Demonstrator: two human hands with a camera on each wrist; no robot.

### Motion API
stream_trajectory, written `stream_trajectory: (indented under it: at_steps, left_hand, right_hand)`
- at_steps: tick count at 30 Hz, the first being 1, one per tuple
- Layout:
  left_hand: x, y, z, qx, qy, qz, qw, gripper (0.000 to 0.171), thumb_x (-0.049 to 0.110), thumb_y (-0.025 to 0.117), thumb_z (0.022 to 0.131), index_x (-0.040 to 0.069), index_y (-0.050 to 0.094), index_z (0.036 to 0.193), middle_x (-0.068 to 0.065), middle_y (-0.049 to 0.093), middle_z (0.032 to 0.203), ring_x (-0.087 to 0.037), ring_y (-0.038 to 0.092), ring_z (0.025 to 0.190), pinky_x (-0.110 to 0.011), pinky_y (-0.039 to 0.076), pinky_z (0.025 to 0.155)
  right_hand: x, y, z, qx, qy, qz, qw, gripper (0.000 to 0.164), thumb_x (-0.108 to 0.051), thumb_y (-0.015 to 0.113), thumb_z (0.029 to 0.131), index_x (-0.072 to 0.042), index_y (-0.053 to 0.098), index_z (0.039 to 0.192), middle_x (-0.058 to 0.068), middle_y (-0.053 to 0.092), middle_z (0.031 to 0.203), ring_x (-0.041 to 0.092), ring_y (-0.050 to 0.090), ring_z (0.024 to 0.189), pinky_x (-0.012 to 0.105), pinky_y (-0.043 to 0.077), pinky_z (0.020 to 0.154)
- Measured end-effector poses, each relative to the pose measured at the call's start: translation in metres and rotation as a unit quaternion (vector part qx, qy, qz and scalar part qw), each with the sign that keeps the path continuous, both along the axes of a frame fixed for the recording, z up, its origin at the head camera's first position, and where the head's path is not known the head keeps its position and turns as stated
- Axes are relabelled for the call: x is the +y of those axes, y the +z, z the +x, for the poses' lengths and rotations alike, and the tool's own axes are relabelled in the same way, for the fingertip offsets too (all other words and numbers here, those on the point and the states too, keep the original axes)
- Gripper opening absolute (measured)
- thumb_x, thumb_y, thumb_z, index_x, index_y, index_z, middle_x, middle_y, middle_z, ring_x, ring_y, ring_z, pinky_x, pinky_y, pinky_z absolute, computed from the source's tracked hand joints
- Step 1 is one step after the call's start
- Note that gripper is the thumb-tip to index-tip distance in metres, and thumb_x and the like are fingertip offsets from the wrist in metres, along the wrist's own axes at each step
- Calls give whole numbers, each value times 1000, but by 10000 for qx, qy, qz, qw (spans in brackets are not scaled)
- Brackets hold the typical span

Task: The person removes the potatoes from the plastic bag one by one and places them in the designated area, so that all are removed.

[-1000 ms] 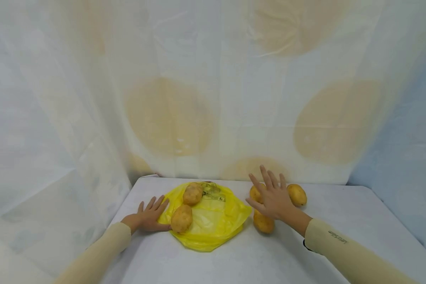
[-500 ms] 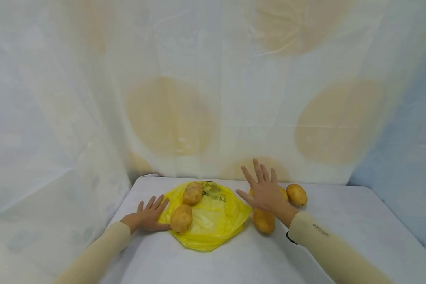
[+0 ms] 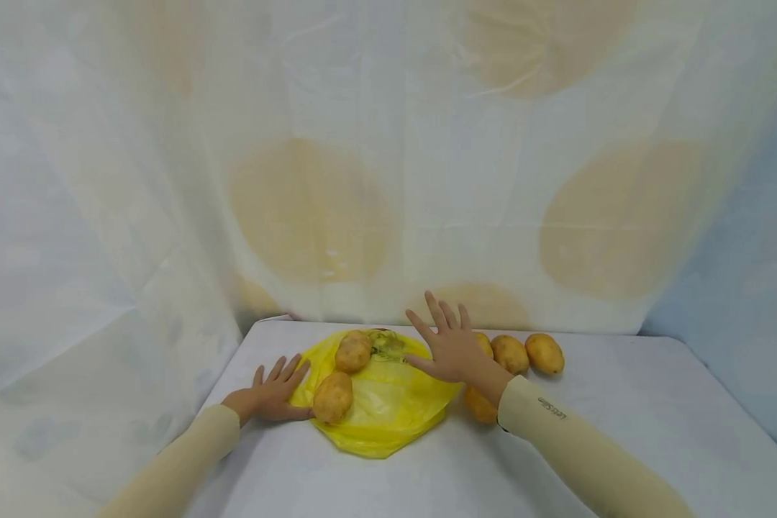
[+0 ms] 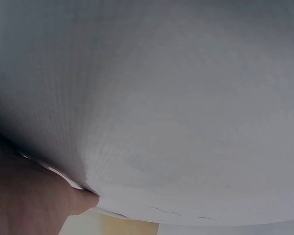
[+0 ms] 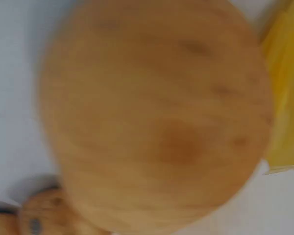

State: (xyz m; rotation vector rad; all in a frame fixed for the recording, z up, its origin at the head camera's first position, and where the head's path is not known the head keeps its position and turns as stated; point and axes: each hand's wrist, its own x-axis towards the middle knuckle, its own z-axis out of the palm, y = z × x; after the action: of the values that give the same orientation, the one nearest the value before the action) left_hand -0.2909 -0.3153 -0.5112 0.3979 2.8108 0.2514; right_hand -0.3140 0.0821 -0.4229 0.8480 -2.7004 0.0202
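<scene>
A yellow plastic bag (image 3: pixel 388 403) lies flat on the table, and two potatoes rest on its left part: one potato (image 3: pixel 353 352) toward the back, another potato (image 3: pixel 333 398) nearer the front. My left hand (image 3: pixel 275 394) rests with spread fingers at the bag's left edge, its thumb tip right by the front potato. Fingers spread and holding nothing, my right hand (image 3: pixel 450 349) is over the bag's right edge. Its wrist and forearm partly cover a potato (image 3: pixel 481 407) beside the bag. In the right wrist view a large blurred potato (image 5: pixel 157 117) fills the middle.
Behind my right wrist several more potatoes sit in a row, among them one potato (image 3: pixel 509 354) and a rightmost potato (image 3: pixel 545 354). The white-covered table (image 3: pixel 621 417) meets a pale curtain (image 3: pixel 466 180) with tan spots at its back edge.
My right hand has moved left, from above the right-hand potatoes to the bag's right edge, uncovering potatoes at the back. The left hand, bag and potatoes have stayed put.
</scene>
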Motion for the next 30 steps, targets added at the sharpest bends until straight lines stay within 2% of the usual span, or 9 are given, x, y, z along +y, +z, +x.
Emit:
stream_trajectory:
  at_steps: [4, 7, 13, 16, 19, 24, 28, 30]
  left_hand:
    - [-2, -9, -3, 93, 19, -85, 9999, 118, 86, 52, 74, 18, 9, 160, -9, -2, 168, -40, -3, 153, -71, -8, 113]
    - [0, -10, -4, 139, -9, -33, 9999, 117, 86, 53, 75, 17, 11, 160, -10, -1, 168, -41, -2, 153, -71, -8, 112]
    - [8, 1, 2, -37, -56, -80, 9999, 118, 86, 51, 76, 15, 8, 160, -13, -3, 168, -43, -4, 152, -72, -9, 112]
    - [10, 9, 7, -129, -61, 51, 9999, 118, 83, 53, 77, 11, 11, 159, -17, 0, 167, -47, -2, 151, -74, -10, 110]
    - [8, 10, 9, -130, -26, 65, 9999, 117, 84, 52, 77, 12, 10, 160, -16, 0, 167, -45, -3, 151, -73, -10, 111]
    - [3, 1, 7, -36, 12, 7, 10000, 119, 87, 50, 75, 16, 7, 160, -12, -3, 168, -43, -5, 152, -72, -11, 111]
    - [3, -7, 4, 37, 1, -34, 10000, 118, 88, 49, 74, 18, 7, 160, -9, -3, 168, -41, -4, 153, -71, -9, 113]
    - [5, -8, 3, 80, 56, -61, 9999, 117, 87, 50, 75, 19, 9, 160, -9, -1, 168, -40, -3, 153, -71, -8, 113]
  right_hand:
    - [-13, 5, -2, -213, 63, 68, 9997, 81, -70, 42, 94, -29, 17, 159, 19, -3, 166, 42, 22, 148, 70, 11, 115]
    - [-23, 6, -4, -417, 17, -12, 9991, 80, -68, 42, 95, -30, 15, 160, 18, -6, 166, 42, 20, 149, 70, 8, 115]
    - [-48, 2, -8, -777, -57, -82, 9969, 78, -71, 35, 95, -34, 9, 160, 15, -8, 167, 38, 17, 151, 68, 5, 116]
    - [-64, -2, -7, -956, -57, -66, 9954, 78, -73, 32, 95, -35, 8, 159, 14, -8, 167, 37, 18, 151, 68, 6, 116]
    - [-78, -6, -9, -1183, -119, -166, 9928, 79, -73, 31, 95, -36, 7, 159, 12, -8, 167, 36, 17, 152, 68, 5, 117]
    - [-99, -14, -14, -1424, -202, -389, 9888, 77, -72, 27, 96, -34, 7, 160, 13, -8, 167, 38, 15, 152, 68, -1, 117]
    - [-108, -18, -15, -1346, -195, -230, 9904, 74, -72, 26, 96, -36, 10, 159, 10, -9, 167, 37, 14, 153, 67, -2, 117]
    - [-111, -19, -16, -1342, -118, -170, 9907, 73, -72, 24, 96, -37, 10, 159, 8, -11, 167, 36, 13, 153, 66, -3, 117]
